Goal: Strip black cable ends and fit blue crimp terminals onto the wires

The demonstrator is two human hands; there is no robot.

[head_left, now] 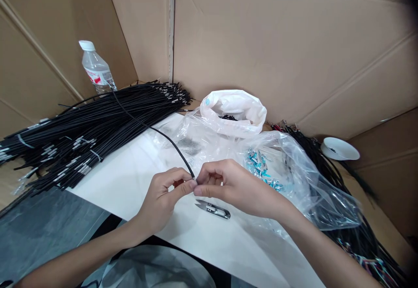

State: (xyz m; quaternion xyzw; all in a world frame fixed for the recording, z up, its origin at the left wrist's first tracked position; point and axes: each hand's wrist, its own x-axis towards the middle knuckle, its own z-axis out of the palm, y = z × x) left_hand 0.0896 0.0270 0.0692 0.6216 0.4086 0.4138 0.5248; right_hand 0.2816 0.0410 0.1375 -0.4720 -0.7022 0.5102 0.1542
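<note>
My left hand (163, 199) pinches the near end of a long black cable (153, 131) between thumb and forefinger. My right hand (228, 183) meets it fingertip to fingertip at the cable's tip, fingers curled in a pinch; anything small in them is hidden. The cable runs back left toward a big bundle of black cables (81, 131). Small black thread snips (214, 209) lie on the white sheet (130, 175) just below my hands.
A clear plastic bag (294, 175) holding small blue parts lies right of my hands. A white bag (233, 109) with black bits stands behind. A water bottle (96, 68) stands back left, a white bowl (339, 149) at right. Cardboard walls surround the table.
</note>
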